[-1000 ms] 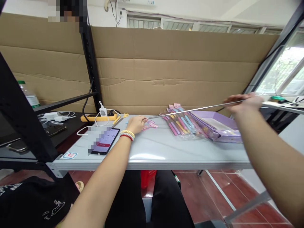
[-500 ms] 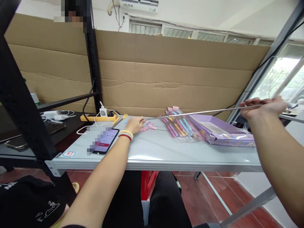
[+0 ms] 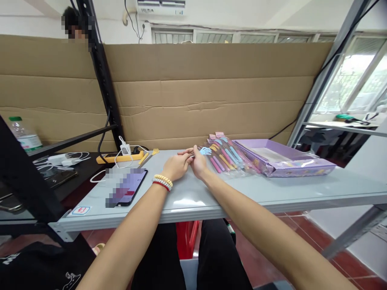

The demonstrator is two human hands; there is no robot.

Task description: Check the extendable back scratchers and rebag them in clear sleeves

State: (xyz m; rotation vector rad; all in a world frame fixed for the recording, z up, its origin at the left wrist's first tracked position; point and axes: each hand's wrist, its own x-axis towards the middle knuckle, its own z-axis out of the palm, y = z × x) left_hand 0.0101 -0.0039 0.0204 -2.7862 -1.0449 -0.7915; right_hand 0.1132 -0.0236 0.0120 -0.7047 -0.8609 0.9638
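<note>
My left hand point(image 3: 175, 166) and my right hand point(image 3: 198, 162) meet over the middle of the table, fingers closed on a telescopic back scratcher point(image 3: 206, 151). Its light-blue claw head sticks out past my right hand; most of its shaft and handle is hidden by my fingers. Just to the right lie several back scratchers in clear plastic bags point(image 3: 225, 155), with pink, yellow and blue handles. A yellow back scratcher point(image 3: 150, 156) with a claw end lies by itself on the left. The small pink cards cannot be seen behind my hands.
A purple open box point(image 3: 299, 167) sits on the right of the white table point(image 3: 266, 193). On the left are a phone point(image 3: 133, 189) and a yellow power strip point(image 3: 121, 157) with a white charger. Cardboard point(image 3: 205, 88) stands along the back; a black post point(image 3: 102, 80) rises at left.
The long metal rod that was stretched between my hands has been pushed together. My right hand has come in from the far right to meet my left. The view has shifted slightly.
</note>
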